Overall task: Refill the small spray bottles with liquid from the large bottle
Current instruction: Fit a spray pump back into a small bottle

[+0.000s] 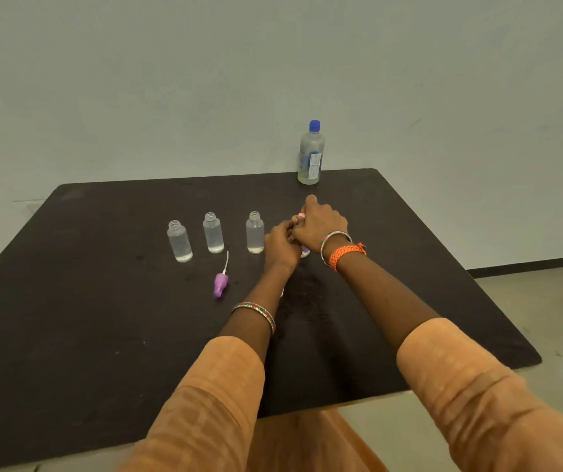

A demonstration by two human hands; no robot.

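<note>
Bottles came first on our left: three small uncapped spray bottles stood upright on the table, left of our left grip. Nearer us lay a purple spray cap. Both grips, left and right, curled around a fourth small bottle, mostly hidden. Beyond them stood the large bottle, blue-capped.

A dark table carries three open small bottles in a row at centre, a purple spray cap lying below them, and a large blue-capped bottle at the table's far edge.
</note>
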